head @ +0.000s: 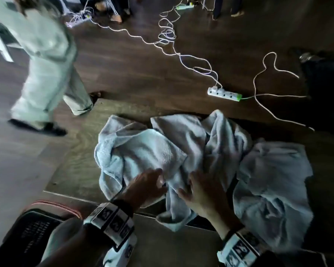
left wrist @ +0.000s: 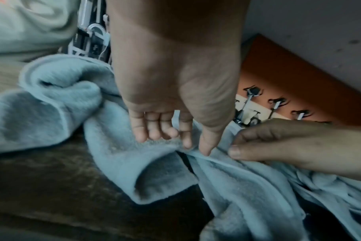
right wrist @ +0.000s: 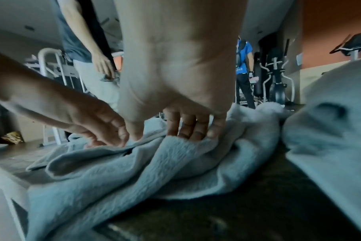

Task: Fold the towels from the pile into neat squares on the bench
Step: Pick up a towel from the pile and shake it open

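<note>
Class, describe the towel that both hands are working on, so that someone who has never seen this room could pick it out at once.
Start at the dark bench in front of the person, where pale blue towels lie heaped. The towel is the crumpled one on the left, a corner drooping over the near edge. Unlike the towel on the right, which nobody touches, it has the left hand and right hand on its folds.

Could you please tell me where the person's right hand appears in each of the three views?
Head: right hand lower centre, on the crumpled pale blue towel.
Left wrist: right edge, pinching the towel's hem.
Right wrist: top centre, fingers on the towel.
Shared landmark: left hand.
</note>
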The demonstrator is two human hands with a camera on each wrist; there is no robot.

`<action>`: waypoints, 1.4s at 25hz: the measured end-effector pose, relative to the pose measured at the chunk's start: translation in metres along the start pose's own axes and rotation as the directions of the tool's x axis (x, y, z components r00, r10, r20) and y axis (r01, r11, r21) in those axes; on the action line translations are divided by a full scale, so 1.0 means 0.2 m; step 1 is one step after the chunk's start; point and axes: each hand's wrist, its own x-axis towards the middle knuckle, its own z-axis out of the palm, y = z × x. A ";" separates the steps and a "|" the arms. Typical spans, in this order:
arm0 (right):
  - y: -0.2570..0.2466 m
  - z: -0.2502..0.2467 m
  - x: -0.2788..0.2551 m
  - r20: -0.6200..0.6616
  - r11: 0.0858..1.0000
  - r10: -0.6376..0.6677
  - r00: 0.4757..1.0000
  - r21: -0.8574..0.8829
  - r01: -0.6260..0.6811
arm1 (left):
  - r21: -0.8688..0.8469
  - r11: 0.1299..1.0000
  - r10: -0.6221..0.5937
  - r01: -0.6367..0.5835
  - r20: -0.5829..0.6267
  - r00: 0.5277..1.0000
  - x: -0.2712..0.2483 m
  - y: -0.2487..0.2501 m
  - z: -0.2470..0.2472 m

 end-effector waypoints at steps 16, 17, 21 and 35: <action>-0.13 -0.33 -0.10 -0.343 0.969 -0.197 0.919 0.075 0.236 | -0.251 0.879 0.274 -0.405 -0.429 0.861 -0.29 0.47 -0.28; -0.15 -0.38 -0.10 -0.403 0.970 -0.205 0.892 0.035 0.239 | -0.239 0.877 0.294 -0.417 -0.421 0.858 -0.32 0.49 -0.33; -0.21 -0.62 -0.15 -0.517 0.963 -0.162 0.841 0.105 0.250 | -0.075 0.914 0.302 -0.398 -0.529 0.793 -0.37 0.40 -0.48; -0.40 -0.78 -0.34 -0.319 0.895 -0.242 0.916 0.291 0.338 | -0.174 0.865 0.331 -0.471 -0.509 0.795 -0.55 0.54 -0.58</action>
